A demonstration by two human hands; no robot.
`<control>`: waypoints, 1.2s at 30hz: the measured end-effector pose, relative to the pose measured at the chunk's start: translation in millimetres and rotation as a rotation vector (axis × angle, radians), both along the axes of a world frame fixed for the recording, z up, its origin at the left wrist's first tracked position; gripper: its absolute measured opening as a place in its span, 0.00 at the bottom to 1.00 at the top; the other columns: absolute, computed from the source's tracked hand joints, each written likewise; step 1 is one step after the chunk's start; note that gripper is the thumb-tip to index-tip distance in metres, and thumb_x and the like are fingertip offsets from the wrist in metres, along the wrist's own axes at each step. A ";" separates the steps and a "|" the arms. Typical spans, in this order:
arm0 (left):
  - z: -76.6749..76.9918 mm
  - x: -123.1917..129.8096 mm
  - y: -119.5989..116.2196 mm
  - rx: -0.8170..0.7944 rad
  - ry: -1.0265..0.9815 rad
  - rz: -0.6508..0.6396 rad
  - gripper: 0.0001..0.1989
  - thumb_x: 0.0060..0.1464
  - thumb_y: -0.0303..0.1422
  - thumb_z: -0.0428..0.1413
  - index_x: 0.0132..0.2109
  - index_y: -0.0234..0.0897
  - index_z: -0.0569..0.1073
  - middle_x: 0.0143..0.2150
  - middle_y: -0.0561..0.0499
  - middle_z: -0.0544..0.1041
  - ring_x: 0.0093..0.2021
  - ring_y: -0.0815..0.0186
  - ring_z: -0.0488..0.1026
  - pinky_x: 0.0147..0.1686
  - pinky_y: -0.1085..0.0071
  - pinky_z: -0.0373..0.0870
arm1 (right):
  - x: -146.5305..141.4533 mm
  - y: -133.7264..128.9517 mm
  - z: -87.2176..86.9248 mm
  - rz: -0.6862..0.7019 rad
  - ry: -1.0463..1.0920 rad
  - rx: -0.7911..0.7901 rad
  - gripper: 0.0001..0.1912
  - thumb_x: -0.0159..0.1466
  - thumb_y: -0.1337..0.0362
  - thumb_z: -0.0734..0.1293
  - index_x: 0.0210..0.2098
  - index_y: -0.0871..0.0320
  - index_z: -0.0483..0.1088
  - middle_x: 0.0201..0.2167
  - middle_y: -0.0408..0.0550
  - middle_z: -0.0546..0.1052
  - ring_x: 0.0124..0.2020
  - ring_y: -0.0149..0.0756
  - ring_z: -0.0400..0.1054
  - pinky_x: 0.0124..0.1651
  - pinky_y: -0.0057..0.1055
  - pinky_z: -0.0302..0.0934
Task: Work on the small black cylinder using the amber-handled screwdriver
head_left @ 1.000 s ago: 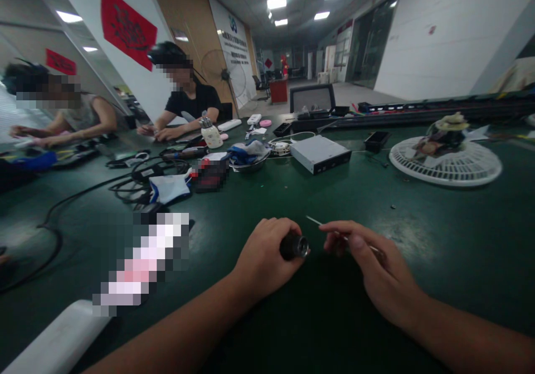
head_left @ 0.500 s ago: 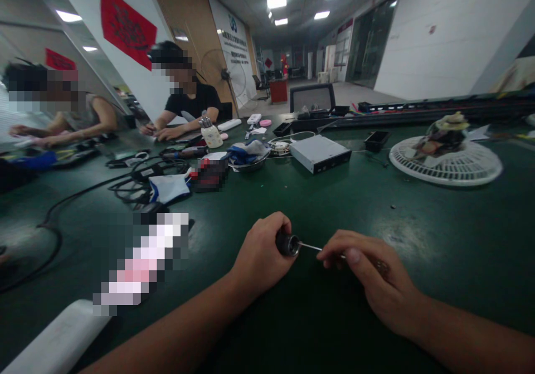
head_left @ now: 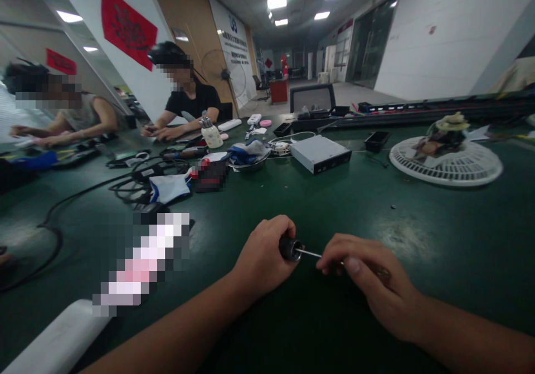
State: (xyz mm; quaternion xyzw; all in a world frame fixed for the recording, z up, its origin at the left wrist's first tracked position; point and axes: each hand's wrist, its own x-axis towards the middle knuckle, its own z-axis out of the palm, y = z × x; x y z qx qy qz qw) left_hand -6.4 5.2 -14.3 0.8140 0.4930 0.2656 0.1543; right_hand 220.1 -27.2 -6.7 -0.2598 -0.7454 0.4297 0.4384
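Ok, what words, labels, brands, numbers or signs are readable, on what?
None reads clearly.
White wall sign: dark lettering, blurred, unreadable.
Large red poster: dark characters, unreadable.
Small red poster: too blurred.
Silver drive: front marks too small.
Dark cylinder in left hand: none visible.

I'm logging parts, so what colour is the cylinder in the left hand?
The cylinder looks black, seen best in the head view, the only one.

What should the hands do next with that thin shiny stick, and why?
Perhaps the right hand should gently turn the thin metal rod, because its tip is at the open end of the dark cylinder, which the left hand grips.
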 end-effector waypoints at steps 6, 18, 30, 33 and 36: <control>0.4 0.2 0.2 0.007 0.005 -0.003 0.10 0.50 0.28 0.60 0.36 0.39 0.65 0.34 0.53 0.72 0.34 0.64 0.68 0.34 0.67 0.61 | -1.3 -0.1 2.4 0.020 -0.030 0.007 0.17 0.74 0.59 0.57 0.41 0.55 0.76 0.32 0.46 0.75 0.33 0.34 0.69 0.36 0.32 0.60; -1.8 -0.3 0.6 -0.002 -0.006 -0.007 0.10 0.50 0.27 0.60 0.37 0.39 0.66 0.34 0.54 0.72 0.34 0.65 0.67 0.34 0.68 0.60 | -1.8 -0.2 -3.7 -0.056 -0.092 -0.014 0.20 0.74 0.56 0.56 0.36 0.57 0.75 0.29 0.46 0.74 0.30 0.34 0.68 0.33 0.32 0.58; -1.9 -0.6 0.8 -0.007 -0.018 -0.010 0.10 0.50 0.28 0.60 0.37 0.39 0.66 0.34 0.54 0.72 0.34 0.66 0.67 0.34 0.67 0.60 | -2.2 -0.3 -4.3 -0.118 -0.058 -0.033 0.19 0.75 0.58 0.57 0.36 0.56 0.76 0.31 0.45 0.75 0.31 0.32 0.68 0.35 0.31 0.59; -3.7 -1.1 1.2 -0.005 -0.021 -0.009 0.10 0.50 0.28 0.60 0.37 0.39 0.66 0.35 0.54 0.72 0.34 0.66 0.67 0.34 0.67 0.60 | -2.0 -0.2 -5.1 -0.130 -0.042 -0.028 0.19 0.75 0.59 0.57 0.36 0.56 0.76 0.31 0.45 0.75 0.31 0.32 0.68 0.34 0.30 0.59; -4.5 -1.4 1.5 -0.003 -0.025 -0.009 0.10 0.50 0.28 0.61 0.37 0.39 0.66 0.35 0.54 0.72 0.34 0.66 0.67 0.34 0.67 0.61 | -2.1 0.0 -5.0 -0.130 -0.044 -0.033 0.19 0.75 0.58 0.57 0.36 0.56 0.76 0.31 0.45 0.75 0.31 0.32 0.68 0.34 0.30 0.59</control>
